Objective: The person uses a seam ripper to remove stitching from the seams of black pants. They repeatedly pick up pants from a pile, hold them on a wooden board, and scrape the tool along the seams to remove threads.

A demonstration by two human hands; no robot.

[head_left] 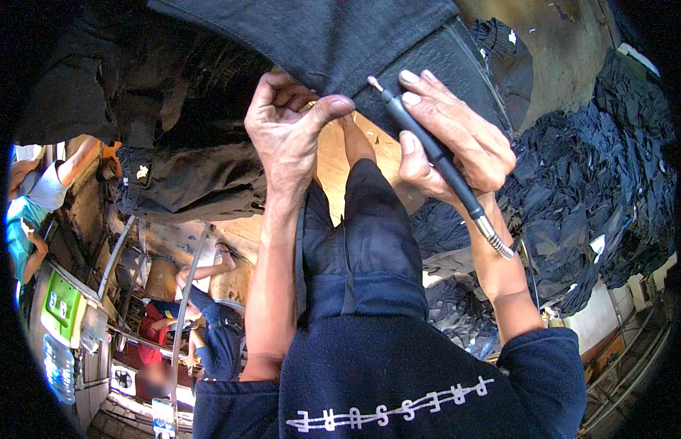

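Note:
A dark denim garment (pixel 333 33) is spread at the top, with a stitched seam running toward its lower edge. My left hand (pixel 287 128) is closed at that edge, its curled fingers on the cloth and its thumb pointing right. Across my right hand (pixel 465 143) lies a slim black pen-shaped rotary grinder (pixel 428 143), gripped between thumb and fingers. The grinder's small pale tip points up and left, close to the seam; whether it touches the cloth I cannot tell. A metal spring sleeve shows at its rear end.
A large heap of dark garments (pixel 574 190) fills the right side. More dark trousers (pixel 194 179) hang or lie at the left. Beyond them, metal rails (pixel 190 293) and other people (pixel 216 329) show at the lower left, near a green tray (pixel 62 307).

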